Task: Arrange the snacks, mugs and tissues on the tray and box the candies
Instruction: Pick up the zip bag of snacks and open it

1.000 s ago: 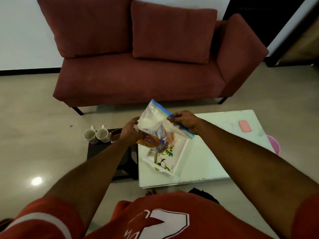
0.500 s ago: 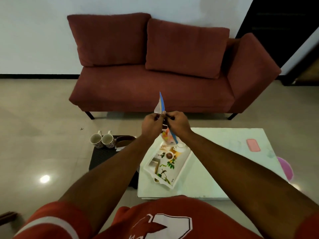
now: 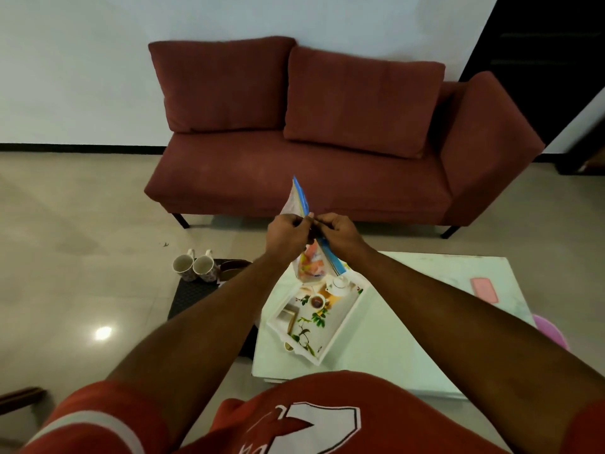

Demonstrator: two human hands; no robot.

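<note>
A clear zip bag [image 3: 309, 263] with a blue seal strip and colourful snack packets inside hangs edge-on in the air above the far end of the tray. My left hand [image 3: 286, 235] and my right hand [image 3: 337, 231] both pinch its top edge, fingers close together. Below them lies a white tray [image 3: 340, 335] with a printed floral and teapot pattern, set at an angle on the pale table [image 3: 409, 339]. Two patterned mugs [image 3: 194, 267] stand side by side on a dark low stool [image 3: 193, 296] to the left of the table.
A brown object [image 3: 234, 268] lies on the stool beside the mugs. A pink flat lid [image 3: 484, 289] lies at the table's right end, and a pink round container [image 3: 551, 332] shows past the right edge. A red sofa [image 3: 311, 172] stands beyond on the tiled floor.
The bag has turned from flat-on, held wide apart, to edge-on, and my two hands have come together at its top. The view has tilted up, showing more sofa.
</note>
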